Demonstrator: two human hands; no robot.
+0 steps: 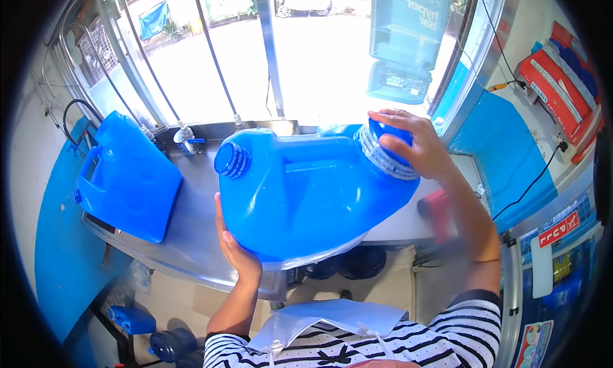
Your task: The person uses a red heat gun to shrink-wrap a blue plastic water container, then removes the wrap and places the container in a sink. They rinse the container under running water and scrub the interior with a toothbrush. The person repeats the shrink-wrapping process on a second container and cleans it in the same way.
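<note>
A large blue plastic jerrycan (306, 195) lies tilted in front of me over the steel counter (185, 240). It has an open threaded neck (232, 160) at the upper left and a handle along its top. My left hand (235, 248) supports its lower left side from beneath. At the upper right, my right hand (415, 146) grips the blue cap (391, 135) on the can's second neck, which is wrapped in a printed seal band (383, 157).
A second blue jerrycan (128, 176) stands tilted at the counter's left end. A small bottle (185, 141) sits by the window. A blue dispenser (405, 42) hangs above. Red packages (562, 81) lie at right. Dark bottles (169, 344) stand on the floor.
</note>
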